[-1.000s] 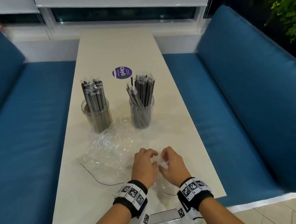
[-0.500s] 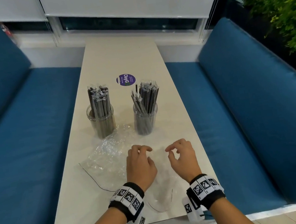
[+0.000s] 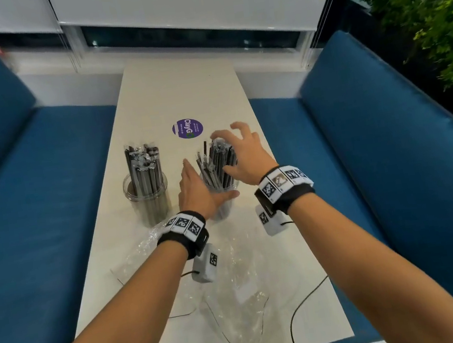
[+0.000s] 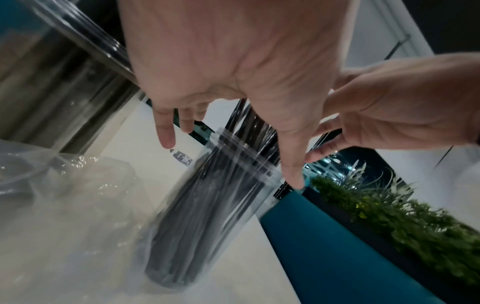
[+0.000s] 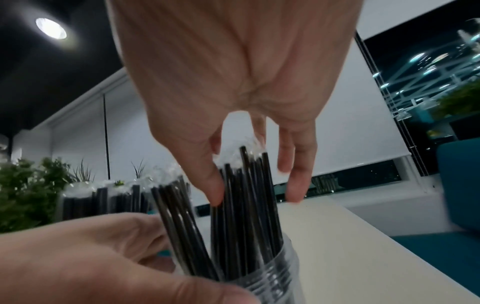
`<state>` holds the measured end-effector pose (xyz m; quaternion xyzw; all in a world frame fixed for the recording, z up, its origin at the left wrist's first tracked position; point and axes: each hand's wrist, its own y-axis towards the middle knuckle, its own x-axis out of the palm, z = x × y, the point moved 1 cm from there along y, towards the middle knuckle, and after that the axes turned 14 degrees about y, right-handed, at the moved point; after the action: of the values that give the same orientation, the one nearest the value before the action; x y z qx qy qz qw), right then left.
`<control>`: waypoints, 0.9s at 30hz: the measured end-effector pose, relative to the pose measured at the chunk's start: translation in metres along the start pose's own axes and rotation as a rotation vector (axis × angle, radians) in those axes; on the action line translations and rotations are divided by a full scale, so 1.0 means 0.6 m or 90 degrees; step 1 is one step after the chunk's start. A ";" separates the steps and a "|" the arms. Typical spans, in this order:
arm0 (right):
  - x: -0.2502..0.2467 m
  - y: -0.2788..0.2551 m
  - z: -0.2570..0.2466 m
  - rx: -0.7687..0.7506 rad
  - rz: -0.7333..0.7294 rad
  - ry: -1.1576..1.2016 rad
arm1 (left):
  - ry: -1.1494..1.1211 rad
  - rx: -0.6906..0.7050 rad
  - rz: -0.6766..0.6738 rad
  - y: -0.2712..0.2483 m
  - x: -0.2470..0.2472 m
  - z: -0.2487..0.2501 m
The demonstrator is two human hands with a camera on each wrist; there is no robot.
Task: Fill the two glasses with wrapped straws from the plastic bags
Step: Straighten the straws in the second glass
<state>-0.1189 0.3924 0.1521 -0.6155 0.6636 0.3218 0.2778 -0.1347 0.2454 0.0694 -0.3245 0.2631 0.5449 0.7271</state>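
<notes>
Now, starting at your far left, a blue bench seat runs along the worktop. On the worktop the left glass stands upright, packed with wrapped dark straws whose crinkled wrapper tips rise well above its rim. No hand touches it.

Just right of it, your left hand reaches to the right glass. Its fingers are spread and nearly straight, the thumb lying across the near side of the glass just under the rim; in the left wrist view the thumb hangs down along the rim while the other fingers sit behind the glass. You cannot tell whether they close on it, so the hand reads as released, not clenched.

The right glass stands upright on the worktop, full of thin straws that fan out a little at the top. Your right hand comes over these from the right with its fingers spread and loosely bent. The right wrist view shows your thumb pressed against the straws on one side and the other fingers hanging past the far side, gathering the bunch loosely rather than pinching any one straw.

Nearer you, two crumpled clear bags lie flat on the worktop under your forearms. Beyond the glasses sits a round purple sticker. On your right is another blue seat, with green plants behind it.
</notes>
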 end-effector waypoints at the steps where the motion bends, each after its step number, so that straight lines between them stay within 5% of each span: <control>1: 0.008 0.011 0.004 0.003 -0.031 -0.006 | -0.001 0.005 -0.003 0.011 0.004 -0.001; 4: 0.023 0.022 0.015 -0.013 -0.028 0.017 | -0.004 0.038 0.014 0.031 0.024 -0.016; 9: 0.019 0.004 0.029 0.014 0.153 0.121 | 0.007 0.073 0.048 0.023 0.028 -0.015; 14: 0.030 -0.034 0.016 0.061 -0.038 0.066 | 0.072 0.078 0.020 0.014 0.015 -0.004; 23: 0.060 -0.012 0.007 -0.069 0.076 0.042 | 0.085 0.055 0.011 0.019 0.017 -0.003; 27: 0.055 -0.012 0.021 -0.056 0.245 0.170 | 0.064 0.050 0.011 0.027 0.024 -0.008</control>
<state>-0.1149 0.3806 0.1183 -0.5261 0.7852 0.3129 0.0938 -0.1466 0.2540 0.0530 -0.3201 0.3231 0.5235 0.7204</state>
